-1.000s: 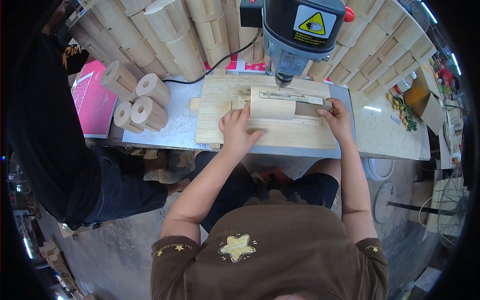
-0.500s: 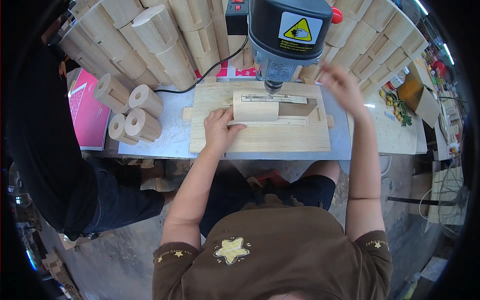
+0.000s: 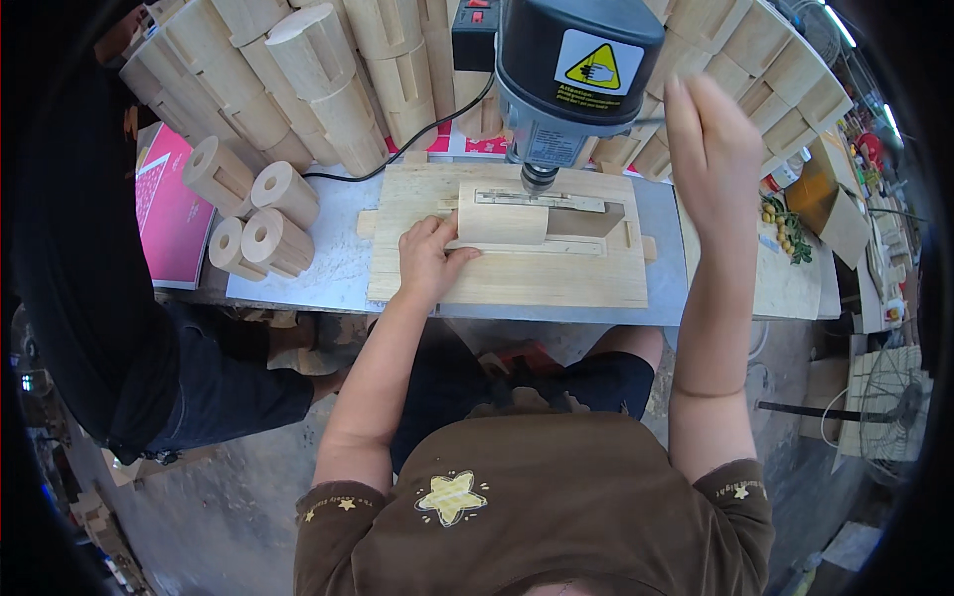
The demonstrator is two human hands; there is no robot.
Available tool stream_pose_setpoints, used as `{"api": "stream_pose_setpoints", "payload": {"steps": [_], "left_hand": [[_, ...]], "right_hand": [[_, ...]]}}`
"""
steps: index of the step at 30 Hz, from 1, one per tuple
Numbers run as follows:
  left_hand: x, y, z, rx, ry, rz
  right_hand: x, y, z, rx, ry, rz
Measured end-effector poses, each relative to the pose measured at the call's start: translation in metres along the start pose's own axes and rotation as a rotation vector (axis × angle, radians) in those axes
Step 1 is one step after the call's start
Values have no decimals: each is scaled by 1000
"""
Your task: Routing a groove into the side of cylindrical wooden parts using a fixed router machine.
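Observation:
A pale wooden cylinder (image 3: 502,221) lies on its side in a slotted wooden jig board (image 3: 417,278), under the chuck (image 3: 538,179) of a drill press (image 3: 579,60). My left hand (image 3: 427,256) holds the cylinder's left end, fingers bent against it and thumb along its near edge. A flat grey-brown piece (image 3: 593,220) stands in the jig beyond the cylinder's right end. Raised at the right of the drill press, my right hand (image 3: 714,149) is closed at the end of a dark lever rod (image 3: 648,121); its fingers partly hide what they grip.
Several short drilled wooden cylinders (image 3: 278,243) stand left of the jig, beside a pink printed box (image 3: 179,223). Stacked wooden cylinders (image 3: 313,60) wall off the back. A black cable (image 3: 427,132) runs behind the board. Another person in dark clothes (image 3: 89,268) is at the left.
My right hand has come up and closed at the lever, and the red knob at the drill press's upper right no longer shows. My left hand stays at the cylinder.

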State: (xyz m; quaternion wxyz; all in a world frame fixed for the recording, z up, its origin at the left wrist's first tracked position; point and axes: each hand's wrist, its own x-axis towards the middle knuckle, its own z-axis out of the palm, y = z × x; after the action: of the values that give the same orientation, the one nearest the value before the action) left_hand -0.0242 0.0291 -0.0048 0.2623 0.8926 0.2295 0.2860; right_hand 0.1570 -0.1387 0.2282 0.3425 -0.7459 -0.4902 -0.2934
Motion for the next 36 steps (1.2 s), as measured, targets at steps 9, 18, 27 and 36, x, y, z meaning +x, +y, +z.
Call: {"api": "stream_pose_setpoints", "payload": {"steps": [9,18,27,36], "left_hand": [[1,1,-1,-2,12,38],[1,3,0,24,75,83],[2,31,24,140,74,81],[3,35,24,136,36,31]], "right_hand": [[-99,-1,34,341,-11,152],[-118,19,66,400,92,56],[59,48,38,186,27,172],[15,23,11,256,21,87]]}}
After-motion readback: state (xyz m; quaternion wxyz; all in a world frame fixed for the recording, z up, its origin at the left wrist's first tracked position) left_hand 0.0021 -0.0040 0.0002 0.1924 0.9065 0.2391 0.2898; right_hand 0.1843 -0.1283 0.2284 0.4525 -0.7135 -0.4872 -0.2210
